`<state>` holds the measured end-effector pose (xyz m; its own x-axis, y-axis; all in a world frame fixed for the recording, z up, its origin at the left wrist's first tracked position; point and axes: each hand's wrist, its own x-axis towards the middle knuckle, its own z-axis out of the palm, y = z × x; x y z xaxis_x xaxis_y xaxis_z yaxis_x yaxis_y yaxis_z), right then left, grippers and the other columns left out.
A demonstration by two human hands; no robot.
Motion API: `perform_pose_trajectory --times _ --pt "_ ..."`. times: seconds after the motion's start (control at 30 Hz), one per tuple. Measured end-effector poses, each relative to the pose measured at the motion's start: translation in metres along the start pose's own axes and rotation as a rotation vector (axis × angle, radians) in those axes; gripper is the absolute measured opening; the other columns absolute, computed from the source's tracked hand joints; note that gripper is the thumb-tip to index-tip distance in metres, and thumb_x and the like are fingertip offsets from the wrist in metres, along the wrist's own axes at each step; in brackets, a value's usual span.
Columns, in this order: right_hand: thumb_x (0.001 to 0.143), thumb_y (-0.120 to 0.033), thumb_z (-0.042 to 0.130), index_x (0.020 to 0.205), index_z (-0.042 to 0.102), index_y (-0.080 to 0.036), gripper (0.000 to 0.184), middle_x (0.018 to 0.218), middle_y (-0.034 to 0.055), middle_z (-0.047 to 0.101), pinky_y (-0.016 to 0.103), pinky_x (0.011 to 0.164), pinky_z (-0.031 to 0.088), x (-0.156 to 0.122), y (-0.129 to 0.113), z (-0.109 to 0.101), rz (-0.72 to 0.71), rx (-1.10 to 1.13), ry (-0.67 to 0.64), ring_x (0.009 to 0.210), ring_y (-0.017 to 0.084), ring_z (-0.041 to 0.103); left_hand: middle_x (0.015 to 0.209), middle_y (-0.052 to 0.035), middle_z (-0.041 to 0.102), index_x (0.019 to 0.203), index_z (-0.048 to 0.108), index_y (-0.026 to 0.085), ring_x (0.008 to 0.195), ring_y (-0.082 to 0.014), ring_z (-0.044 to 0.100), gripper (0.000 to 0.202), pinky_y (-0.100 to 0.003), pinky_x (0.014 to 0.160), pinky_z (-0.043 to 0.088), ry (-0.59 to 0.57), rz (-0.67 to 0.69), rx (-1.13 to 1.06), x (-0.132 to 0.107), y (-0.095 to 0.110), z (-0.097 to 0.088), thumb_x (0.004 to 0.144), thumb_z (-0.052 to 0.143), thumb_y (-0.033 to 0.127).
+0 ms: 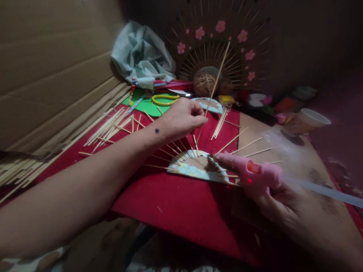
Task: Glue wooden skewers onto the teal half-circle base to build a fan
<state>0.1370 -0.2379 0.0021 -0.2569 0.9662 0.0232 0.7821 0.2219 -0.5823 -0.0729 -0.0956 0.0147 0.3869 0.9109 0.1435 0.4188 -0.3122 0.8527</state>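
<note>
My left hand (pixel 185 118) pinches a thin wooden stick (pixel 217 77) between thumb and fingers, tilted above the half-round piece. Wrapped in my right hand (pixel 279 204) is a pink hot glue gun (pixel 249 168) with a small red light lit on its side. Its nozzle points left, over the right part of the half-round piece (pixel 195 174), which has a pale blue patterned rim and brown middle. Several sticks fan outward from that piece's curved edge. A clear glue stick (pixel 323 192) trails out of the gun's back.
Loose sticks (pixel 106 126) lie at left on the red cloth (pixel 170 204). Behind are yellow-handled scissors (pixel 166 99), green sheet (pixel 138 99), twine ball (pixel 204 84), a second half-round piece (pixel 208 105) and a flowered fan (pixel 220 26). A paper cup (pixel 307 122) stands right; cardboard walls the left.
</note>
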Motion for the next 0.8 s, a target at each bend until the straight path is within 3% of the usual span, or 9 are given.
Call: perform_pose_trajectory --times 0.1,0.17,0.33,0.43,0.53,0.7,0.8 --pt "0.094 -0.039 0.038 0.139 0.043 -0.036 0.046 0.103 -0.0005 0.072 0.03 0.067 0.061 -0.001 -0.002 -0.002 0.03 0.076 -0.107 0.084 0.022 0.07 0.045 0.0014 0.045 0.055 0.054 0.014 0.046 -0.0074 0.04 0.018 -0.022 0.047 0.03 0.001 -0.001 -0.01 0.0 -0.001 0.0 0.072 0.058 0.008" --pt "0.095 -0.037 0.038 0.138 0.045 -0.036 0.044 0.108 -0.0003 0.07 0.029 0.071 0.06 -0.001 -0.003 -0.002 0.023 0.115 -0.068 0.086 0.021 0.069 0.045 0.0013 0.045 0.055 0.054 0.014 0.045 -0.0075 0.041 0.018 -0.022 0.046 0.03 0.002 0.004 -0.012 0.0 -0.001 0.0 0.072 0.058 0.009" --pt "0.093 -0.039 0.04 0.134 0.051 -0.036 0.042 0.106 0.0004 0.071 0.023 0.054 0.058 -0.001 -0.003 0.0 0.055 0.181 -0.014 0.075 0.019 0.07 0.047 0.0011 0.046 0.054 0.054 0.014 0.045 -0.0075 0.041 0.019 -0.023 0.047 0.031 0.007 0.038 0.001 -0.001 -0.001 0.001 0.072 0.058 0.01" --pt "0.091 -0.04 0.044 0.137 0.047 -0.037 0.046 0.1 -0.0001 0.072 0.023 0.051 0.057 -0.002 -0.002 -0.001 0.075 0.104 -0.075 0.069 0.018 0.069 0.047 0.0012 0.046 0.054 0.053 0.015 0.046 -0.0077 0.041 0.019 -0.023 0.047 0.031 0.005 0.028 0.005 -0.001 -0.001 0.001 0.072 0.058 0.01" --pt "0.092 -0.041 0.041 0.137 0.047 -0.036 0.046 0.091 -0.0001 0.073 0.024 0.05 0.057 -0.002 -0.001 -0.001 0.062 0.033 -0.025 0.067 0.019 0.068 0.047 0.0011 0.048 0.055 0.054 0.014 0.044 -0.0071 0.041 0.018 -0.022 0.045 0.031 -0.001 0.027 -0.003 0.0 -0.002 0.001 0.072 0.058 0.01" --pt "0.091 -0.042 0.043 0.133 0.051 -0.04 0.042 0.105 -0.0018 0.071 0.026 0.055 0.057 -0.001 0.001 -0.003 -0.053 -0.059 0.037 0.076 0.02 0.068 0.045 0.0026 0.047 0.056 0.055 0.014 0.041 -0.0058 0.041 0.017 -0.021 0.044 0.031 -0.016 0.035 -0.011 -0.001 -0.001 0.001 0.072 0.058 0.01" --pt "0.093 -0.041 0.042 0.133 0.049 -0.041 0.042 0.099 -0.0011 0.072 0.027 0.053 0.055 -0.01 0.003 -0.006 -0.04 -0.103 0.047 0.077 0.022 0.068 0.044 0.0034 0.048 0.059 0.056 0.014 0.04 -0.0055 0.042 0.015 -0.02 0.044 0.031 -0.078 0.004 -0.035 -0.003 0.001 0.001 0.074 0.058 0.011"
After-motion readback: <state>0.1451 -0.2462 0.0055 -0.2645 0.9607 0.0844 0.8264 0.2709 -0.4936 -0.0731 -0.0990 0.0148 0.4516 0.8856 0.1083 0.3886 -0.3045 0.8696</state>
